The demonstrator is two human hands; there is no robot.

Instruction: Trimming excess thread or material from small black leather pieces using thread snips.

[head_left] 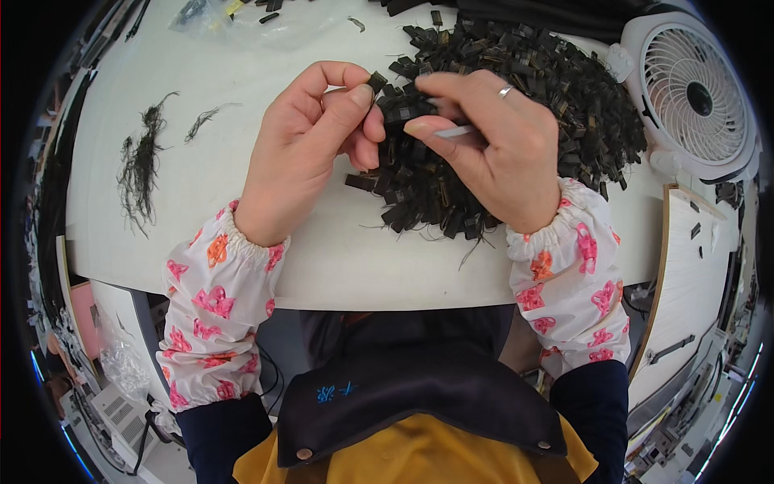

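My left hand (300, 137) pinches a small black fabric tab (376, 81) between thumb and forefinger, over the left side of a heap. Facing it, my right hand (508, 133) is closed around a slim pale-grey tool (458, 131). Most of that tool is hidden in the palm, so its kind does not show. The right fingertips are slightly blurred and a short way from the held tab. Beneath both hands spreads the large heap of similar black fabric tabs (536, 113), with loose threads sticking out along its front edge.
On the white table (363, 274), a clump of dark thread (145, 165) and a smaller thread wisp (201, 123) lie at the left. A white fan (697, 93) stands right of the heap. Clear plastic (214, 20) lies at the far left, black cloth (556, 12) at the back.
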